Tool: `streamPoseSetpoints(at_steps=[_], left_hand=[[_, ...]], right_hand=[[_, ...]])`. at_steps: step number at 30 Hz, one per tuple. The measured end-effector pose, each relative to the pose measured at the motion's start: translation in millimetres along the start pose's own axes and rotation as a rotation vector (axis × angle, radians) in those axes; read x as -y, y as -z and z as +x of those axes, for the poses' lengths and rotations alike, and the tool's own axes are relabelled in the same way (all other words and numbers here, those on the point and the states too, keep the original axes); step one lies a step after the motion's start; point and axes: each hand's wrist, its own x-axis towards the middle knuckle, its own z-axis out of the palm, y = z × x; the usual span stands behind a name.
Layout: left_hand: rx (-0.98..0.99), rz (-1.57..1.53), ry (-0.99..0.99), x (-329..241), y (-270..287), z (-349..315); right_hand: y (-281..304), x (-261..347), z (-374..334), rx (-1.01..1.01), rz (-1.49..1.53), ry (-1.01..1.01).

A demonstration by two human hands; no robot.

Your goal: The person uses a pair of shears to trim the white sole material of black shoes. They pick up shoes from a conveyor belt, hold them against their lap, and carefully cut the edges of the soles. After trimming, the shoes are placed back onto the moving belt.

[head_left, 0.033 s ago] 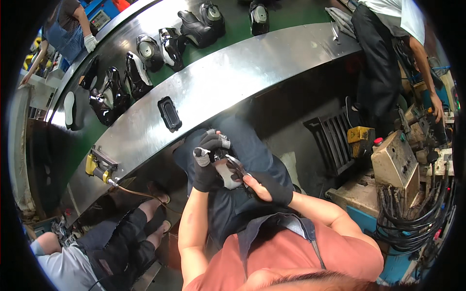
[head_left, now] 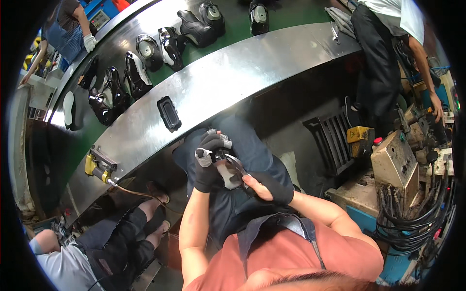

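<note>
A black shoe with a pale, partly brownish underside rests above my lap, bottom up. Wrapped round its far end is my left hand, in a dark glove with grey finger parts. My right hand, in a dark glove that leaves the thumb bare, closes on a pair of metal pincers. Their head lies against the right side of the shoe, near my left fingers. The tips of the jaws are too small to make out, and my right fingers are mostly hidden below the tool.
Ahead runs a curved metal bench edge bearing a black oblong tray. Several black shoes stand on the green belt beyond. A yellow air tool hangs at left. Co-workers and a control box flank me.
The pincers and the shoe have shifted very slightly, and the light on the shoe's underside looks darker. Both hands keep their hold.
</note>
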Motion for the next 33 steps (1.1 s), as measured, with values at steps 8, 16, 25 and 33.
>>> streamPoseSetpoints(at_steps=[8,16,25,33], left_hand=[[0.006,0.185,0.001,-1,-1,-14],[-0.277,-0.277,0.466,33,-21,-136],[-0.273,-0.472,0.737,28,0,-114],[-0.061,0.416,0.848,14,-21,-81]], right_hand=[[-18,-8,0,-0.087,-0.346,0.121],[10,-96,-65,0.249,-0.519,0.423],[8,59,-34,0.090,-0.462,0.146],[43,34,34,0.023,0.117,-0.410]])
